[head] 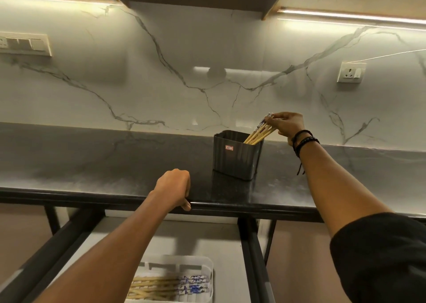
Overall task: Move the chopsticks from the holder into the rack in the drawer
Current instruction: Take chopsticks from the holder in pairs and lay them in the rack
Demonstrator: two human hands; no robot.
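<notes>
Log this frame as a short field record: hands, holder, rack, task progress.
right hand: pinching the tops of the chopsticks that lean in the holder
left hand: curled over the countertop edge, empty
holder: dark, upright on the counter
rack: white, in the open drawer, already holding chopsticks
progress: partly done

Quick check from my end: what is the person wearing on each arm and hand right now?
The right hand is bare, with dark beaded bracelets at the wrist and a thin cord end hanging down. A black short sleeve covers the upper right arm. The left hand and forearm are bare: no gloves, rings or watch visible.
</notes>
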